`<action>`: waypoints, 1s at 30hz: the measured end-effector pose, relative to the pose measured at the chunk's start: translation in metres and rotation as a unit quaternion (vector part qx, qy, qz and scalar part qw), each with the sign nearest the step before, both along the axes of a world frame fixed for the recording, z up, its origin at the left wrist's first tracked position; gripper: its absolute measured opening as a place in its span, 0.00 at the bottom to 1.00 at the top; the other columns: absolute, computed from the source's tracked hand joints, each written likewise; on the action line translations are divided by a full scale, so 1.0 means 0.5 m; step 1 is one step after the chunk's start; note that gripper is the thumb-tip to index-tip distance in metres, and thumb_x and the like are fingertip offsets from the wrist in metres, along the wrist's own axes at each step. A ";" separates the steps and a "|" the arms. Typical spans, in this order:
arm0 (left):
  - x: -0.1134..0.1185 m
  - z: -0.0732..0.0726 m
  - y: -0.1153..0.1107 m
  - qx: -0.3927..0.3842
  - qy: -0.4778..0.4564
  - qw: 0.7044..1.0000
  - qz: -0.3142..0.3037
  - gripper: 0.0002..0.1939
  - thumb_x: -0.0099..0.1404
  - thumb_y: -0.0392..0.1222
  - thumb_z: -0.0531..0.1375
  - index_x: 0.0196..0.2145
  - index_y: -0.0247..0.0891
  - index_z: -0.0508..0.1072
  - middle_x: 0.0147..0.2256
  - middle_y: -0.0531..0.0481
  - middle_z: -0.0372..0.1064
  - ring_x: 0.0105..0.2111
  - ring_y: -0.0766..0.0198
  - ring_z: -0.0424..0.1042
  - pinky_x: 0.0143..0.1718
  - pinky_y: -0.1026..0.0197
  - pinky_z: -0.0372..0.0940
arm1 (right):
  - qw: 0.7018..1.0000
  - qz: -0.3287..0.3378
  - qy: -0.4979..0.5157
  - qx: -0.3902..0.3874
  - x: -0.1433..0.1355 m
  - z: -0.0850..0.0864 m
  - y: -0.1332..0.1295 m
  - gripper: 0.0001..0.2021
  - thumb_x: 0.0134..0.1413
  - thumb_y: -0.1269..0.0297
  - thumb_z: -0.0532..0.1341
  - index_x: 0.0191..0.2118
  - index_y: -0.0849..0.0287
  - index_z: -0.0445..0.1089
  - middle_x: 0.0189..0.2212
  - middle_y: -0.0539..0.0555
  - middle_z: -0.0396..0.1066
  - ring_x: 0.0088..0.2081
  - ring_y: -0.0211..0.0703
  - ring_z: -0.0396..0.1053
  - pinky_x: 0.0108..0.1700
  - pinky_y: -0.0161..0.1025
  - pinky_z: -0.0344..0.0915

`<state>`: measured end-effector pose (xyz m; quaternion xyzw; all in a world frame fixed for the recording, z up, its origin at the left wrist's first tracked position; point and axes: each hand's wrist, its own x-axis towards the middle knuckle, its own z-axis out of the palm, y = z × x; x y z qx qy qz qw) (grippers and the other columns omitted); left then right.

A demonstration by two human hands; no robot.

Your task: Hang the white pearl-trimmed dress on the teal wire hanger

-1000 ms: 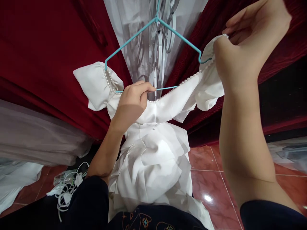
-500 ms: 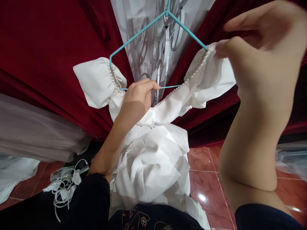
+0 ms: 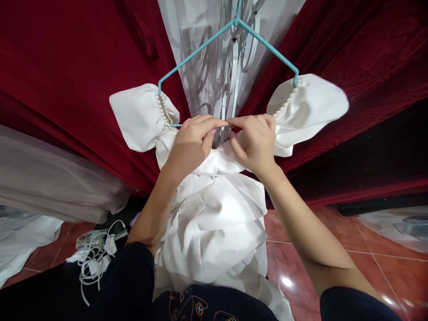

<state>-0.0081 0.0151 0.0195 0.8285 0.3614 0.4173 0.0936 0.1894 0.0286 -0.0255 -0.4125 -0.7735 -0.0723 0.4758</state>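
A white dress (image 3: 214,223) with puffed sleeves and a pearl-edged neckline hangs on a teal hanger (image 3: 267,44). My left hand (image 3: 192,142) is closed round the hanger's lower bar at the neckline, left of the middle. Close beside it, my right hand (image 3: 256,140) has its fingers bent over the same bar, with its fingertips almost touching those of my left hand. The puffed sleeves spread out on both sides, beyond my hands. Pearls behind my fingers are partly hidden.
Red curtains (image 3: 73,67) hang on both sides of a sheer grey-white cloth (image 3: 200,58) with white looped shapes. Tangled white cables (image 3: 92,267) lie on a black surface at the lower left. Red floor tiles (image 3: 301,267) show at the lower right.
My right hand has come down from the right sleeve to the hanger's lower bar beside my left hand. The right sleeve now hangs lower and farther out. My left hand stays at the bar.
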 end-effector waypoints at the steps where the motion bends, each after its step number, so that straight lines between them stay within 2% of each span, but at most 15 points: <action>1: -0.002 -0.004 -0.004 0.026 0.001 1.000 0.014 0.16 0.75 0.30 0.53 0.46 0.44 0.79 0.48 0.48 0.78 0.51 0.56 0.77 0.55 0.49 0.71 | 1.000 -0.008 0.012 0.012 0.000 -0.007 -0.001 0.13 0.67 0.62 0.56 0.52 0.52 0.73 0.44 0.53 0.78 0.44 0.48 0.72 0.56 0.53 0.61; 3: -0.013 -0.008 -0.015 0.110 -0.016 0.990 0.092 0.16 0.77 0.33 0.52 0.47 0.46 0.78 0.51 0.48 0.76 0.56 0.55 0.74 0.60 0.45 0.70 | 0.999 -0.008 0.031 0.025 -0.001 -0.011 -0.007 0.13 0.67 0.63 0.56 0.52 0.52 0.74 0.45 0.53 0.78 0.45 0.48 0.72 0.55 0.52 0.60; 6: -0.045 0.001 -0.019 0.251 -0.065 0.930 0.262 0.10 0.77 0.40 0.57 0.51 0.50 0.77 0.57 0.48 0.69 0.62 0.52 0.67 0.66 0.39 0.64 | 0.998 0.003 0.038 0.045 -0.003 -0.006 -0.012 0.12 0.66 0.65 0.57 0.50 0.54 0.74 0.44 0.52 0.79 0.43 0.47 0.71 0.54 0.51 0.59; 7: -0.059 0.006 -0.015 0.271 -0.069 0.914 0.295 0.12 0.75 0.42 0.62 0.55 0.50 0.75 0.60 0.48 0.67 0.64 0.51 0.65 0.69 0.37 0.60 | 0.998 0.003 0.040 0.054 -0.005 -0.004 -0.011 0.12 0.66 0.66 0.57 0.50 0.54 0.74 0.43 0.51 0.79 0.42 0.47 0.71 0.54 0.51 0.59; 8: -0.072 0.010 -0.008 0.277 -0.066 0.907 0.311 0.19 0.72 0.43 0.66 0.59 0.50 0.72 0.62 0.47 0.65 0.66 0.49 0.62 0.72 0.37 0.56 | 0.997 0.002 0.040 0.059 -0.006 -0.004 -0.010 0.11 0.66 0.67 0.57 0.49 0.54 0.74 0.42 0.51 0.79 0.42 0.46 0.71 0.53 0.50 0.59; 10: -0.099 0.012 0.012 0.252 -0.050 0.919 0.300 0.28 0.68 0.43 0.69 0.63 0.48 0.68 0.64 0.46 0.66 0.68 0.47 0.61 0.75 0.38 0.51 | 0.998 -0.002 0.043 0.055 -0.007 -0.005 -0.005 0.11 0.66 0.67 0.57 0.49 0.53 0.74 0.42 0.50 0.79 0.42 0.46 0.71 0.53 0.51 0.59; 12: -0.122 0.008 0.033 0.211 -0.047 0.941 0.259 0.21 0.73 0.43 0.64 0.61 0.47 0.69 0.61 0.48 0.70 0.66 0.51 0.64 0.74 0.42 0.54 | 0.998 -0.006 0.047 0.045 -0.005 -0.007 -0.002 0.11 0.65 0.67 0.57 0.49 0.52 0.74 0.42 0.50 0.79 0.42 0.47 0.71 0.54 0.51 0.59; 14: -0.139 0.006 0.049 0.176 -0.061 0.958 0.218 0.13 0.79 0.40 0.55 0.58 0.47 0.71 0.58 0.54 0.72 0.63 0.58 0.68 0.70 0.48 0.60 | 0.998 -0.007 0.049 0.034 -0.002 -0.007 0.000 0.11 0.65 0.66 0.56 0.48 0.52 0.74 0.42 0.51 0.79 0.43 0.48 0.71 0.54 0.52 0.60; 17: -0.158 0.023 0.062 0.141 -0.100 0.967 0.189 0.17 0.79 0.29 0.51 0.54 0.43 0.75 0.50 0.61 0.76 0.53 0.67 0.73 0.58 0.55 0.69 | 0.999 -0.005 0.052 0.015 0.006 -0.003 0.001 0.11 0.63 0.66 0.56 0.47 0.52 0.74 0.42 0.52 0.78 0.44 0.49 0.71 0.55 0.53 0.60; 19: -0.174 0.046 0.070 0.136 -0.140 0.958 0.210 0.19 0.72 0.22 0.54 0.45 0.39 0.80 0.40 0.62 0.79 0.43 0.69 0.76 0.47 0.58 0.71 | 0.998 0.003 0.055 -0.001 0.010 0.002 -0.001 0.11 0.63 0.66 0.57 0.47 0.52 0.73 0.42 0.53 0.78 0.45 0.50 0.72 0.56 0.54 0.60; 21: -0.197 0.066 0.076 0.149 -0.185 0.940 0.244 0.19 0.66 0.20 0.54 0.38 0.36 0.82 0.33 0.60 0.79 0.36 0.69 0.77 0.39 0.58 0.71 | 0.998 0.014 0.056 -0.014 0.010 0.008 -0.004 0.11 0.64 0.65 0.57 0.48 0.52 0.73 0.44 0.53 0.78 0.46 0.50 0.72 0.56 0.54 0.60; 24: -0.244 0.069 0.068 0.130 -0.195 0.932 0.276 0.16 0.69 0.29 0.56 0.36 0.41 0.83 0.35 0.52 0.81 0.38 0.60 0.79 0.41 0.50 0.73 | 0.998 0.018 0.049 -0.024 0.006 0.013 -0.010 0.10 0.65 0.63 0.58 0.49 0.52 0.72 0.45 0.54 0.77 0.47 0.51 0.72 0.57 0.54 0.60; 27: -0.289 0.032 0.042 0.051 -0.158 0.943 0.290 0.10 0.73 0.45 0.61 0.39 0.45 0.83 0.37 0.50 0.81 0.40 0.52 0.80 0.42 0.42 0.74 | 0.999 0.013 0.047 -0.024 0.000 0.013 -0.013 0.10 0.64 0.63 0.59 0.49 0.52 0.72 0.45 0.54 0.77 0.47 0.51 0.72 0.57 0.55 0.61; 30: -0.303 -0.012 0.011 -0.069 -0.111 0.962 0.239 0.11 0.69 0.53 0.67 0.40 0.45 0.84 0.34 0.55 0.82 0.38 0.51 0.81 0.40 0.42 0.76 | 0.998 0.014 0.053 -0.031 -0.006 0.010 -0.013 0.10 0.63 0.64 0.59 0.48 0.52 0.71 0.44 0.54 0.77 0.47 0.51 0.72 0.59 0.55 0.61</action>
